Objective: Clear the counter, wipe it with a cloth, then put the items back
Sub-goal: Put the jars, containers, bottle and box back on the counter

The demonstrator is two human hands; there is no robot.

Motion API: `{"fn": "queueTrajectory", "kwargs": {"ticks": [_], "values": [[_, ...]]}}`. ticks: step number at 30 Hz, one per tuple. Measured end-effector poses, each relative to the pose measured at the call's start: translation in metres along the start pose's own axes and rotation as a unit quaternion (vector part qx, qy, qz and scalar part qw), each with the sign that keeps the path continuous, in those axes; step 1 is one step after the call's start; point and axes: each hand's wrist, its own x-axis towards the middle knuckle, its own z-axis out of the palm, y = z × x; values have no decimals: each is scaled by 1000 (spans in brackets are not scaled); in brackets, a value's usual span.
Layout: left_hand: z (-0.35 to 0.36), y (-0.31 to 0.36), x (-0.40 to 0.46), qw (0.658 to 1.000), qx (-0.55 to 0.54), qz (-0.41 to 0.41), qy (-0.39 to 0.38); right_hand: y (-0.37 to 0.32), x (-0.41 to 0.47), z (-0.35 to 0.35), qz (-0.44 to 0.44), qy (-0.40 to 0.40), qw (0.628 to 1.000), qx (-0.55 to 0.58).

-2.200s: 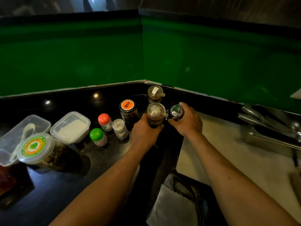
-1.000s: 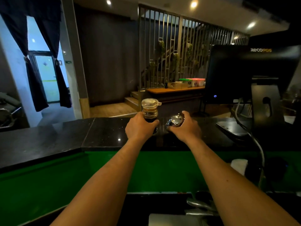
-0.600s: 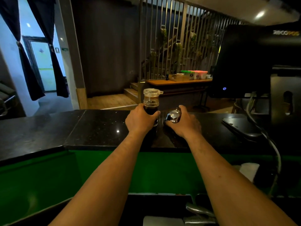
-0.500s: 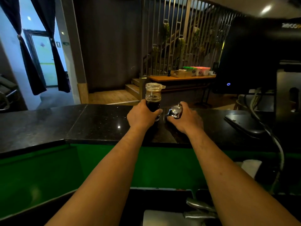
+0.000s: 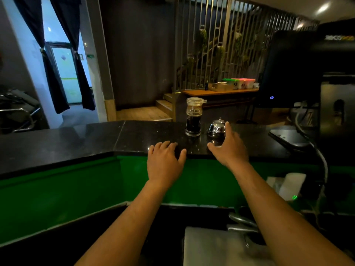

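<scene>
A glass sauce dispenser (image 5: pixel 193 120) with dark liquid and a clear spouted lid stands upright on the raised black counter (image 5: pixel 115 139). Just right of it sits a small shiny metal pot (image 5: pixel 216 128) with a knob on top. My left hand (image 5: pixel 165 164) hangs over the counter's near edge, fingers relaxed and holding nothing, a short way in front of the dispenser. My right hand (image 5: pixel 229 148) is spread open just right of the metal pot, its fingertips beside or lightly touching it.
A green panel (image 5: pixel 57 189) drops from the raised counter to the lower worktop. A dark monitor (image 5: pixel 299 70) on a stand, a tablet (image 5: pixel 288 137) and cables stand at the right. Metal utensils (image 5: pixel 242 223) lie at the bottom.
Both hands have let go: the dispenser and the metal pot now stand on the raised counter. My left hand has drawn back to the counter's edge, my right has opened beside the pot.
</scene>
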Motion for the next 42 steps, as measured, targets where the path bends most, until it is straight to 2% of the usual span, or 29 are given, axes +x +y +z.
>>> {"fn": "queueTrajectory", "kwargs": {"ticks": [4, 7, 9, 14, 19, 22, 34, 38, 42], "values": [[-9, -35, -85, 999, -24, 8, 28, -6, -81, 22, -94, 78, 992, 10], [-10, -70, -144, 999, -22, -22, 9, -10, -146, 61, -129, 87, 987, 40], [-8, -97, -174, 998, 1, -52, -33, -11, -184, 92, -138, 66, 987, 53], [-2, -150, -219, 985, 63, -106, -124, -21, -248, 157, -94, -75, 991, 54], [8, -179, -224, 966, 83, -158, -188, -36, -260, 209, -48, -169, 982, 72], [19, -196, -222, 954, 69, -194, -218, -44, -251, 236, -5, -188, 976, 107], [43, -217, -214, 946, 22, -224, -231, -51, -222, 294, 62, -144, 967, 199], [40, -216, -215, 953, 31, -205, -223, -48, -226, 285, 45, -135, 971, 191], [23, -206, -215, 966, 27, -180, -181, -46, -236, 251, 7, -123, 977, 175]]}}
